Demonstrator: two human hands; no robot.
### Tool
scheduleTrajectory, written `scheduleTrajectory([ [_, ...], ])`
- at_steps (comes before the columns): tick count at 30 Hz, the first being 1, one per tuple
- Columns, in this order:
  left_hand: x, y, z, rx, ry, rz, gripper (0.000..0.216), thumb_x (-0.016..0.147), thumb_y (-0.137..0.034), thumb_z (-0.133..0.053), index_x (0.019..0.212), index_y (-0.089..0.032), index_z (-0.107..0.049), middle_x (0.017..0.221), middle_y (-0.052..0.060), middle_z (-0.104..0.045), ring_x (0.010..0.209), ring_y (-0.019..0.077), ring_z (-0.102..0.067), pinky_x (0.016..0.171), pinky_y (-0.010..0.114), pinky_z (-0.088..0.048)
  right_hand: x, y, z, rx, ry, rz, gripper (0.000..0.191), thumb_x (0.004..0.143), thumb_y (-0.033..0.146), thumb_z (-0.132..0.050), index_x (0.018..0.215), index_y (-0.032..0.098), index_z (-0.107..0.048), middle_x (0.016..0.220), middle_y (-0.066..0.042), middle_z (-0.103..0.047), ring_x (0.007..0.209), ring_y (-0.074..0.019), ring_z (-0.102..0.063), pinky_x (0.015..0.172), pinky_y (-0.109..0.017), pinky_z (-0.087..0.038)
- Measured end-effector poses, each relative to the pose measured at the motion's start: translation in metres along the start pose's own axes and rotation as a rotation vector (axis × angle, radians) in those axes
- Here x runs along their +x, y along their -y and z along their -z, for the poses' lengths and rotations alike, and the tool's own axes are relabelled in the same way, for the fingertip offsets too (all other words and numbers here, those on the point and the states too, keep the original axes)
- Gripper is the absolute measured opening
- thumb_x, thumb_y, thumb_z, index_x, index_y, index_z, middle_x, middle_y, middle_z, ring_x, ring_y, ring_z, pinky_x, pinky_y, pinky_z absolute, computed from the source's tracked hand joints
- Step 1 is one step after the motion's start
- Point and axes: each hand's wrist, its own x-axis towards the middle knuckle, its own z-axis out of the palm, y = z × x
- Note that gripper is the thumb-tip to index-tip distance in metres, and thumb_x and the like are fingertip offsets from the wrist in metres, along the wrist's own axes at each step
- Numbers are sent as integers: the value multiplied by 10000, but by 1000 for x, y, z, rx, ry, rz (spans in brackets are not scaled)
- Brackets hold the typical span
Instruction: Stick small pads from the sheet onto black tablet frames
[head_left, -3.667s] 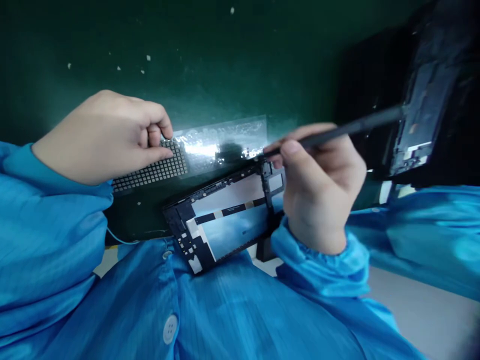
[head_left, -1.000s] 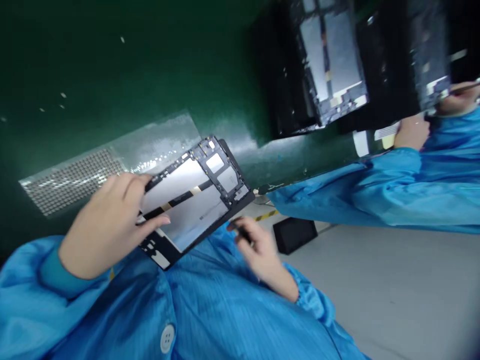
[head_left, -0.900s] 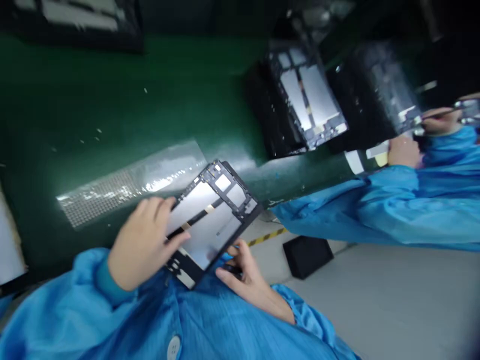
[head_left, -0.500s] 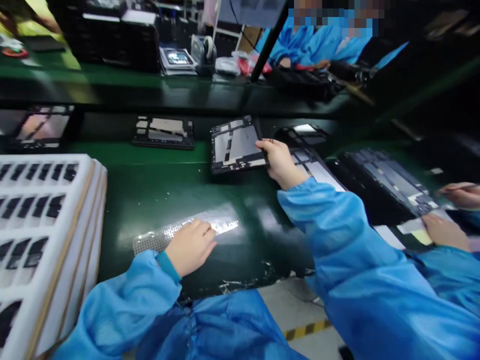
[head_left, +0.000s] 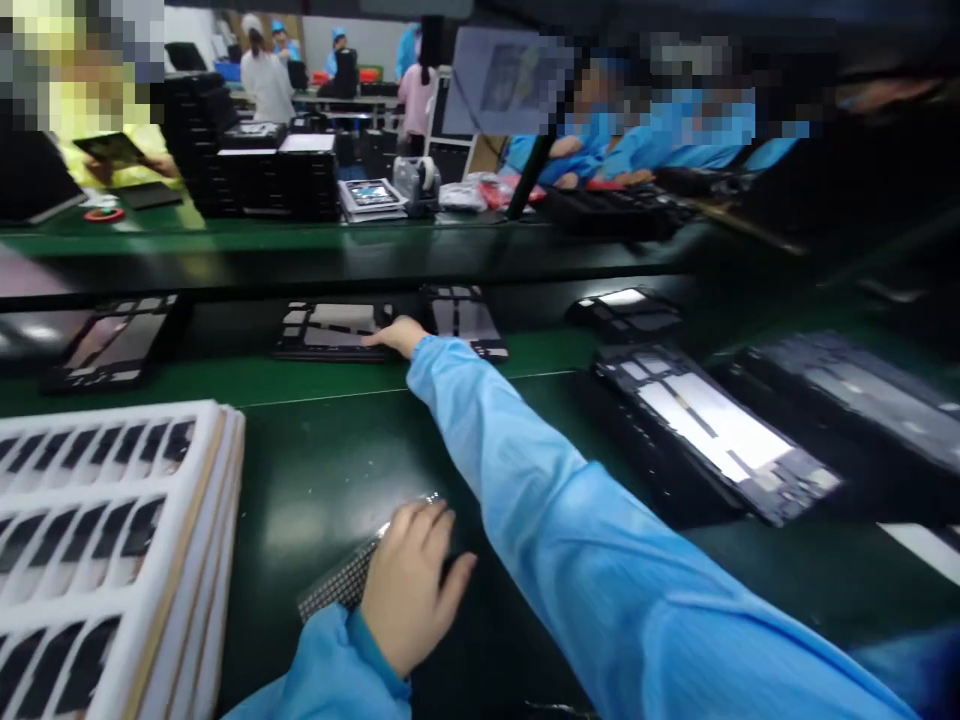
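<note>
My right hand (head_left: pixel 405 336) reaches across to the back strip of the bench and grips the right edge of an opened tablet (head_left: pixel 337 325). A thumb or finger lies over its inner face; the other fingers are mostly hidden. Just right of that hand lies a second opened tablet (head_left: pixel 463 318), partly behind my wrist. My left hand (head_left: pixel 409 575) rests palm down with its thumb apart from the fingers. It covers much of a clear sheet with rows of small dots (head_left: pixel 341 585) on the green bench.
A stack of white foam trays (head_left: pixel 217 520) with black parts stands at the left. More opened tablets lie at the far left (head_left: pixel 120 340), back right (head_left: pixel 630 310) and right (head_left: pixel 712 420). A tape dispenser (head_left: pixel 418 185) stands on the shelf. People work beyond it.
The tablet that my right hand held up now lies on the back strip. My right hand has moved left to another tablet. My left hand stays on the dotted sheet; the view has tilted up.
</note>
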Motion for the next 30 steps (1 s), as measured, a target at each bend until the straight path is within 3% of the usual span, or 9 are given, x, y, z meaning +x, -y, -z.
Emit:
scheduleTrajectory([
  [5, 27, 9, 31, -442, -280, 222, 612, 957, -707, -710, 1383, -268, -718, 1519, 148, -715, 1400, 351, -700, 1186, 544, -613, -79, 43, 7, 314, 125, -493, 332, 1098, 511, -671, 1214, 206, -731, 1114, -60, -763, 908, -169, -736, 781, -323, -654],
  [9, 44, 10, 54, -691, -374, 325, 877, 942, -936, -430, 1501, -278, -585, 1469, 150, -740, 1266, 307, -786, 1052, 475, -691, -234, 76, 39, 637, 280, -487, 434, 1023, 604, -672, 800, 232, -672, 581, 32, -484, 531, -137, -470, 524, -300, -388],
  [12, 39, 1, 61, -687, -293, 379, 853, 835, -777, -765, 1485, -251, -591, 1201, 103, -833, 1023, 295, -836, 902, 432, -721, -346, 75, 86, 818, 467, -447, 500, 926, 672, -672, 656, 253, -717, 583, -22, -536, 576, -189, -515, 614, -380, -443],
  [14, 29, -10, 59, -662, -174, 388, 836, 767, -625, -889, 1459, -245, -613, 1184, 78, -840, 995, 281, -833, 873, 392, -715, -400, 61, 123, 866, 340, -455, 548, 984, 669, -602, 674, 253, -779, 725, -78, -656, 738, -239, -625, 733, -405, -512],
  [17, 12, -29, 41, -616, 114, 354, 761, 742, -544, -937, 1378, -211, -685, 1280, 90, -818, 1149, 270, -803, 969, 365, -694, -446, 35, 168, 801, -29, -581, 586, 966, 726, -678, 703, 222, -820, 693, -60, -633, 639, -171, -555, 602, -318, -482],
  [20, 0, -44, 15, -508, 413, 311, 553, 883, -511, -877, 1276, -148, -734, 1194, 104, -805, 1086, 229, -784, 980, 422, -690, -458, 26, 191, 764, -255, -693, 513, 825, 754, -853, 761, 245, -833, 557, 20, -480, 512, -104, -420, 484, -239, -431],
  [22, -3, -51, 6, -368, 490, 291, 429, 942, -466, -833, 1210, -143, -744, 1089, 74, -792, 965, 186, -759, 911, 384, -679, -451, 32, 193, 699, -277, -687, 411, 779, 693, -924, 822, 288, -865, 597, 3, -546, 542, -119, -501, 494, -243, -495],
  [27, 9, -55, 39, 143, 204, 250, 400, 1001, -308, -607, 1367, -167, -686, 1255, 124, -743, 1010, 209, -674, 1011, 411, -552, -379, 53, 157, 550, -38, -231, 146, 847, 421, -948, 983, 411, -897, 912, -50, -763, 763, -218, -718, 550, -325, -605],
  [30, 28, -38, 68, 326, 228, 253, 169, 934, -217, -618, 999, -170, -767, 857, 40, -710, 792, 180, -603, 905, 361, -487, -317, 43, 108, 509, 241, -9, 157, 954, 281, -857, 1092, 352, -882, 1094, -37, -826, 1031, -218, -786, 885, -360, -672],
])
